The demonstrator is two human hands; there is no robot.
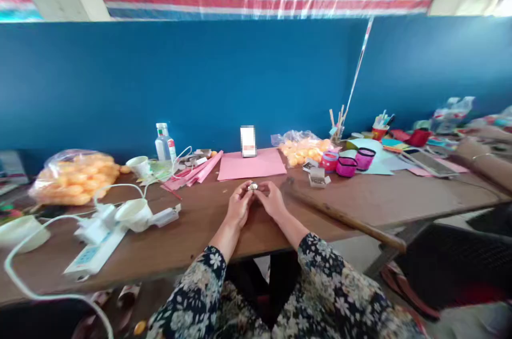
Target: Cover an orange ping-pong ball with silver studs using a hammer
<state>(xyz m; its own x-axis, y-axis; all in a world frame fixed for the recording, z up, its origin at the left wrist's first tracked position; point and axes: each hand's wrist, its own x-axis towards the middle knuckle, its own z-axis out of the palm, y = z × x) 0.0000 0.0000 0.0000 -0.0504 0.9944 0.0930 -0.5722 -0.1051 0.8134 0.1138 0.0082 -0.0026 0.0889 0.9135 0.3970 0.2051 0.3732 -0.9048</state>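
You have a small shiny metallic piece (253, 186) pinched at the fingertips of both hands, just above the brown table (208, 227) near its middle; it is too small to tell what it is. Your left hand (239, 204) has its fingers curled in and grips the piece from the left. Your right hand (272, 200) meets it from the right, thumb and fingers drawn together on the same piece. Your floral sleeves (340, 285) reach in from the near side.

Just beyond your hands lies a pink sheet (252, 167), with a phone-like device (248, 144) standing upright on its far part, the upper screen blurred. Right of the sheet sits a clear bag of orange balls (300, 150), and nearer, a small open box (319, 179) beside two magenta bands, one (346, 167) left of the other (365, 159). A wooden stick (348, 217) slants along the table's near edge to the right.

On your left, rolled pink paper (200, 172) lies beside the sheet, with a clear bottle (165, 144) farther back. Nearer stand a white cup (134, 215) and a white power strip (96, 252); a larger bag of orange balls (76, 178) rests farther left. At the far right, another person's arm (486, 152) reaches over the table, near a tablet (429, 163). A blue partition (240, 78) rises behind everything.
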